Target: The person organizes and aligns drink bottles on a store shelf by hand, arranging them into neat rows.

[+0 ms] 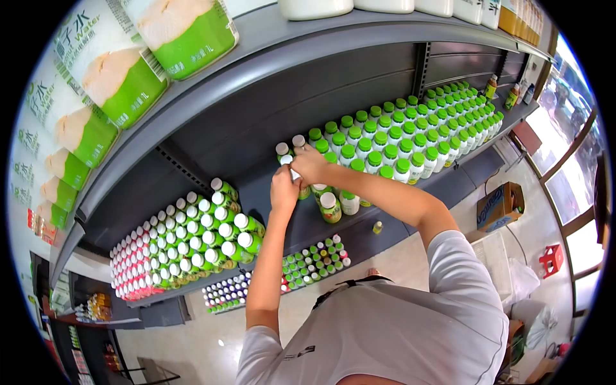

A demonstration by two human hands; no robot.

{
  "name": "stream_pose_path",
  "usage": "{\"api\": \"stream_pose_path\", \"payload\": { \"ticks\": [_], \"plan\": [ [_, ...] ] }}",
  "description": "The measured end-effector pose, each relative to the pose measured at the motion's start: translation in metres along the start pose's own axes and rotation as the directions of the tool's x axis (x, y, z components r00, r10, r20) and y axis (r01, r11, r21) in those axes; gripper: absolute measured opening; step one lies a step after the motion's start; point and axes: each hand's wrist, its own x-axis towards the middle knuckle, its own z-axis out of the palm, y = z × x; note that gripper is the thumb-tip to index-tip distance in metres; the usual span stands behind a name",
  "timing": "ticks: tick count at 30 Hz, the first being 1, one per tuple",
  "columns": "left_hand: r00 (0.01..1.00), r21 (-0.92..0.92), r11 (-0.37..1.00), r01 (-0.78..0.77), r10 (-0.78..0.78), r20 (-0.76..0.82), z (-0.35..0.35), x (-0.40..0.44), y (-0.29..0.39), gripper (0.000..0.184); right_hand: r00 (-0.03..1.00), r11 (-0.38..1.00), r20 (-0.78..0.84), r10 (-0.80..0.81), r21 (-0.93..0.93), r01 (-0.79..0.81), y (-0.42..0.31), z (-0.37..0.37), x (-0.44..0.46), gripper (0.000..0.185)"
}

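Observation:
My left hand [285, 187] and my right hand [312, 165] come together over the middle of the shelf, fingers closed. Between them a white-capped bottle [288, 160] shows in part; both hands seem closed round it, though the fingers hide most of it. Just behind stand two more white-capped bottles [282, 149]. Below my right hand, a bottle with a green and yellow label [330, 208] stands near the shelf's front edge. Rows of white bottles with green caps [390, 153] stand to the right.
White-capped green bottles [192, 240] and pink-labelled bottles [128, 266] fill the left of the grey shelf [391, 226]. Large coconut water cartons [122, 80] stand on the upper shelf. More bottles [314, 260] are lower down. A cardboard box [500, 205] and red stool [550, 260] are on the floor at right.

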Motion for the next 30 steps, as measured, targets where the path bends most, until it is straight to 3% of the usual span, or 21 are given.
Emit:
{"api": "stream_pose_path", "payload": {
  "ticks": [8, 11, 14, 17, 19, 21, 25, 29, 30],
  "plan": [
    [0.998, -0.095, 0.994, 0.052, -0.055, -0.029, 0.005, -0.008, -0.002, 0.041, 0.996, 0.994, 0.04, 0.081, -0.082, -0.078, -0.017, -0.003, 0.003, 0.03],
    [0.993, -0.148, 0.989, -0.025, 0.007, -0.12, 0.013, -0.013, -0.012, 0.039, 0.989, 0.991, 0.072, 0.132, -0.045, -0.129, -0.018, -0.004, 0.003, 0.031],
    [0.972, -0.008, 0.988, -0.157, 0.153, -0.177, -0.004, -0.038, -0.012, 0.043, 0.983, 0.985, 0.104, 0.148, -0.105, -0.137, -0.021, -0.003, 0.002, 0.046],
    [0.963, 0.363, 0.931, -0.019, 0.114, -0.243, -0.039, -0.068, -0.023, 0.046, 0.994, 0.994, -0.025, 0.105, -0.02, -0.106, -0.028, -0.027, -0.009, 0.055],
    [0.955, 0.584, 0.777, 0.234, -0.07, -0.289, -0.062, -0.085, -0.028, 0.048, 0.979, 0.997, -0.202, 0.035, 0.08, -0.019, -0.038, -0.035, -0.02, 0.052],
    [0.926, 0.641, 0.674, 0.366, -0.191, -0.326, -0.069, -0.096, -0.052, 0.047, 0.978, 0.976, -0.2, -0.056, 0.195, 0.095, -0.061, -0.04, -0.023, 0.048],
    [0.938, 0.6, 0.725, 0.339, -0.309, -0.156, -0.084, -0.098, -0.072, 0.043, 0.987, 0.913, -0.071, -0.145, 0.375, 0.161, -0.106, -0.013, -0.025, 0.05],
    [0.971, 0.331, 0.915, 0.231, -0.197, -0.134, -0.085, -0.097, -0.056, 0.04, 0.996, 0.869, 0.012, -0.084, 0.491, 0.067, -0.128, 0.006, -0.024, 0.063],
    [0.976, 0.303, 0.933, 0.196, -0.157, -0.149, -0.08, -0.097, -0.05, 0.039, 0.996, 0.895, -0.072, -0.06, 0.438, 0.086, -0.126, 0.006, -0.026, 0.065]
  ]
}}
